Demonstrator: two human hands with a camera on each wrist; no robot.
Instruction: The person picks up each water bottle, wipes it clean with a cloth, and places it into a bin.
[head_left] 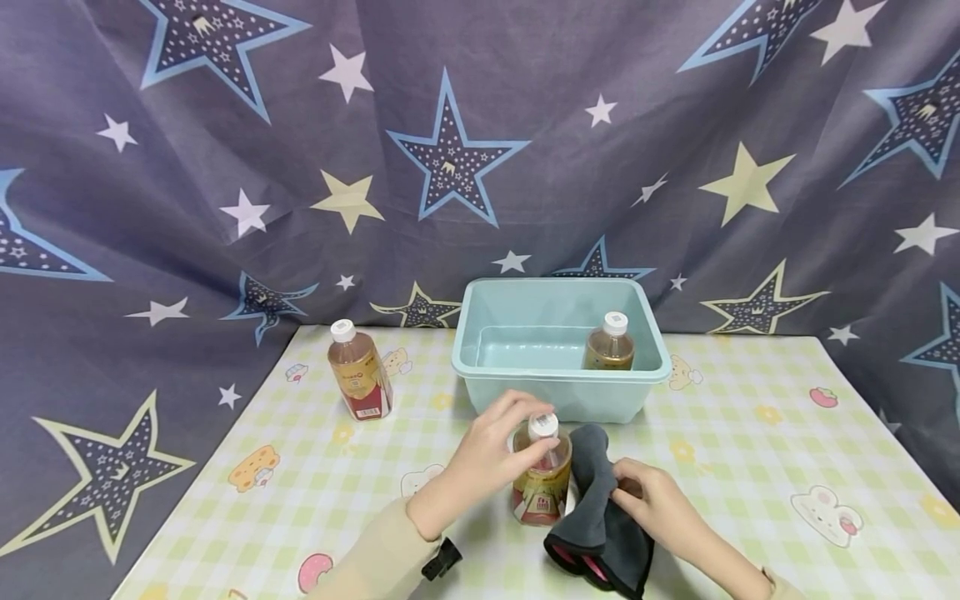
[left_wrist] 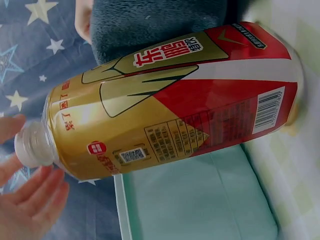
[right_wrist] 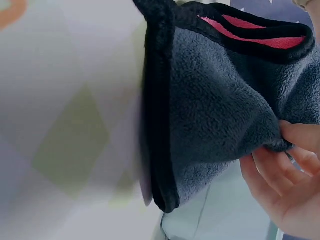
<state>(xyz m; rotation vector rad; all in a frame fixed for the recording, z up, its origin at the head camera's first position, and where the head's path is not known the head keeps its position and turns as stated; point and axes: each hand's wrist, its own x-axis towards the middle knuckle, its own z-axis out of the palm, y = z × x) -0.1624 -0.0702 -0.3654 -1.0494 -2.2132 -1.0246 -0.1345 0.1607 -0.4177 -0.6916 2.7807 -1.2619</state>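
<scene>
Gray cloth (head_left: 596,508), pinched in the right hand (head_left: 660,504), sits just beside an upright bottle (head_left: 542,493) on the table (head_left: 750,454), the left hand (head_left: 487,446) curving thumb and fingers round its cap (head_left: 543,426), before a bin (head_left: 555,375) holding a second bottle (head_left: 609,352).

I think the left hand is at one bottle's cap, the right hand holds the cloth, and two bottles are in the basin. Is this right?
Not quite: the head view shows only one bottle in the basin, not two. The left hand is at the cap of another bottle, and the right hand holds the cloth.
</scene>
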